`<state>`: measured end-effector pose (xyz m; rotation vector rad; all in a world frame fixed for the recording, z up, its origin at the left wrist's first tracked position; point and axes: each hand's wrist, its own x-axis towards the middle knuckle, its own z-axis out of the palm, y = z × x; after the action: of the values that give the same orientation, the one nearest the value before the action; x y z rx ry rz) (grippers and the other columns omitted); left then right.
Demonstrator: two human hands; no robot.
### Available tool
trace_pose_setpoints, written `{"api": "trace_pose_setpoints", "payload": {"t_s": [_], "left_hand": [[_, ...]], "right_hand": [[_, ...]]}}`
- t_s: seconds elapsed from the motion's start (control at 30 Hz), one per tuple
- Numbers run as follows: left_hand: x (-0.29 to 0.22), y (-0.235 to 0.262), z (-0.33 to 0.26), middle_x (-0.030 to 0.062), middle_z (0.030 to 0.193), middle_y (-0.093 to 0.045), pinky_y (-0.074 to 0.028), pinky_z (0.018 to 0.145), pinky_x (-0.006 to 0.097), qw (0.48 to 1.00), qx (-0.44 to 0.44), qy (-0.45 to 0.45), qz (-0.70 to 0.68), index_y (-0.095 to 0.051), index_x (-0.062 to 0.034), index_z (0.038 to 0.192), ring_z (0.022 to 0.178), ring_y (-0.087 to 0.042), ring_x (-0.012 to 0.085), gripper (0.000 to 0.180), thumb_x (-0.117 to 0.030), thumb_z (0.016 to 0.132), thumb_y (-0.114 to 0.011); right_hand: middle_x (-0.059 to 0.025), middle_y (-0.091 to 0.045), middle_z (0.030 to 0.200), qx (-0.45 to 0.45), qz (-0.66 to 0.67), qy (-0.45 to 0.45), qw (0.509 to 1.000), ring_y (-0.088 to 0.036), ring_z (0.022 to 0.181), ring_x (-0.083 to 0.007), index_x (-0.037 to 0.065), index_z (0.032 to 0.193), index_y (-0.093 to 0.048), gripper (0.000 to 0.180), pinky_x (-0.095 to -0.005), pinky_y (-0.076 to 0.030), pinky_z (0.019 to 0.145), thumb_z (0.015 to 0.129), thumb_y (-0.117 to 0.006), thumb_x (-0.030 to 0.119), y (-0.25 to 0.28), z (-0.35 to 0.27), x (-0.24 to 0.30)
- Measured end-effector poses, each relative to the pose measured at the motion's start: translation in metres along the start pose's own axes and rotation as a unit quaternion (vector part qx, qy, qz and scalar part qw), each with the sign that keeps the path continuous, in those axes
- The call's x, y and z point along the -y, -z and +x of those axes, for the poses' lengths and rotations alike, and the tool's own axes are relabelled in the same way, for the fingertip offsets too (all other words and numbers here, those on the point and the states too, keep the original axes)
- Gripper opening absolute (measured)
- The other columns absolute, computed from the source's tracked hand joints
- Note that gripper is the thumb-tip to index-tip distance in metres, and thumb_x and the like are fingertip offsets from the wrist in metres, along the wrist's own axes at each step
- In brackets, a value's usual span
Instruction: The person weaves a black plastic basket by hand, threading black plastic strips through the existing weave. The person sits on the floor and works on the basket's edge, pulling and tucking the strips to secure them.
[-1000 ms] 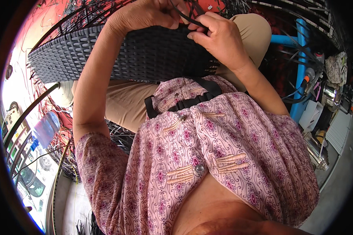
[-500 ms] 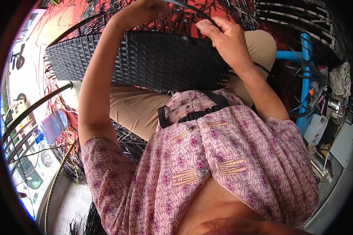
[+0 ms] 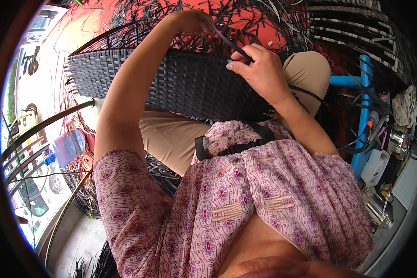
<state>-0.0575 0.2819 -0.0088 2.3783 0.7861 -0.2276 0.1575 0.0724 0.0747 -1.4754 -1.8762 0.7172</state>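
Pinching black strip [image 3: 227,42], right hand [image 3: 259,74] over woven panel [image 3: 190,83].

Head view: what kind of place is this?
Probably a small wicker-weaving workshop, open to the street. A dark woven rattan-style panel rests on the person's lap, loose black plastic weaving strips litter the red floor, and bare curved metal frames stand nearby.
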Motion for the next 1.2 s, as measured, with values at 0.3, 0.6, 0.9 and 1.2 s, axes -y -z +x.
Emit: {"api": "trace_pose_setpoints", "payload": {"t_s": [0.3, 0.6, 0.9, 1.2], "left_hand": [[-0.02, -0.01, 0.018, 0.0024, 0.1, -0.07, -0.052, 0.079, 0.036, 0.993, 0.107, 0.057, 0.007, -0.067, -0.0176, 0.117, 0.09, -0.065, 0.0184, 0.041, -0.011, 0.076, -0.068], [-0.031, 0.004, 0.003, 0.0056, 0.103, -0.069, -0.053, 0.078, 0.039, 0.99, 0.052, 0.125, -0.039, -0.071, -0.0166, 0.113, 0.093, -0.065, 0.0206, 0.048, -0.012, 0.066, -0.08], [-0.004, 0.027, -0.032, 0.0005, 0.095, -0.069, -0.05, 0.078, 0.028, 0.968, 0.021, 0.107, -0.225, -0.072, -0.0081, 0.105, 0.089, -0.063, 0.0128, 0.026, -0.012, 0.079, -0.071], [-0.009, 0.014, -0.044, -0.0004, 0.094, -0.069, -0.049, 0.072, 0.026, 0.968, -0.069, 0.003, -0.239, -0.07, -0.0068, 0.109, 0.085, -0.062, 0.0098, 0.027, -0.023, 0.086, -0.071]], "right_hand": [[-0.01, -0.064, 0.076, -0.003, 0.034, -0.031, 0.999, -0.065, 0.07, -0.03, 0.005, 0.078, -0.068, 0.021, -0.0401, -0.051, 0.064, 0.075, -0.08, 0.023, 0.0, -0.001, 0.002], [-0.009, -0.064, 0.074, -0.009, 0.037, -0.027, 0.999, -0.065, 0.069, -0.0293, 0.006, 0.076, -0.067, 0.019, -0.0402, -0.05, 0.063, 0.076, -0.079, 0.021, -0.002, -0.003, 0.003], [-0.0088, -0.065, 0.073, -0.018, 0.025, -0.025, 0.999, -0.065, 0.068, -0.0293, 0.006, 0.075, -0.066, 0.02, -0.0401, -0.05, 0.062, 0.076, -0.079, 0.021, -0.003, -0.001, 0.0], [-0.0102, -0.065, 0.072, -0.027, 0.028, 0.0, 0.999, -0.065, 0.068, -0.03, 0.005, 0.075, -0.066, 0.021, -0.0403, -0.049, 0.062, 0.077, -0.079, 0.022, -0.005, -0.001, -0.001]]}}
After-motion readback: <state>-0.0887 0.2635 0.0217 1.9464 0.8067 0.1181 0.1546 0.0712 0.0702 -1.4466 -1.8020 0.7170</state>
